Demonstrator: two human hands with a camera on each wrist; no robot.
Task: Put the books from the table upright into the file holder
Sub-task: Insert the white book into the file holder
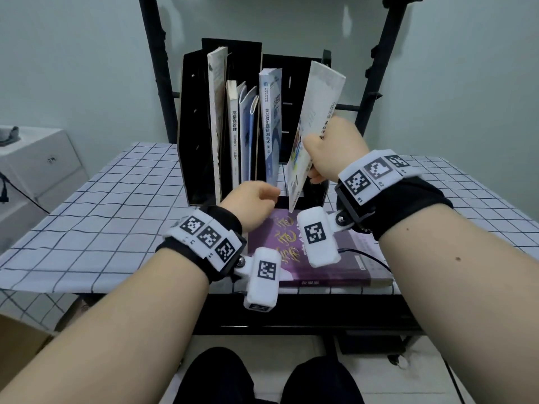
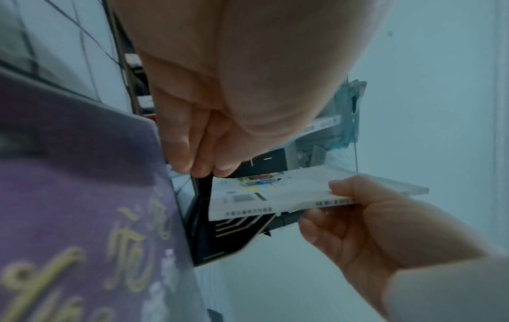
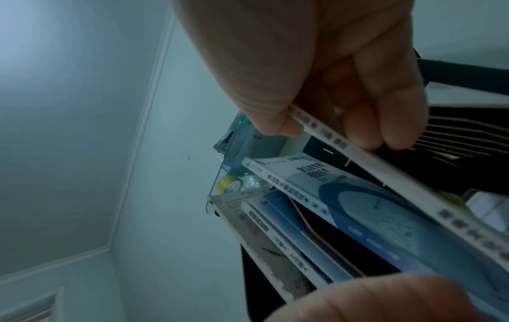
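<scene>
Above the file holder (image 1: 204, 126), your right hand (image 1: 335, 153) pinches the white book (image 1: 315, 118) while your left hand (image 1: 250, 199), loosely curled, holds nothing; next, lower it upright into the rightmost slot.

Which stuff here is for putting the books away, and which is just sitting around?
For the job:
thin white paperback gripped by right hand
flat purple book
black file holder
left hand

Just lying about:
white cabinet
black metal frame

We note a white book (image 1: 313, 123) tilted in our right hand (image 1: 335, 153), above a purple book (image 1: 344, 258) lying flat; black file holder (image 1: 192, 118) beyond holds upright books.
</scene>
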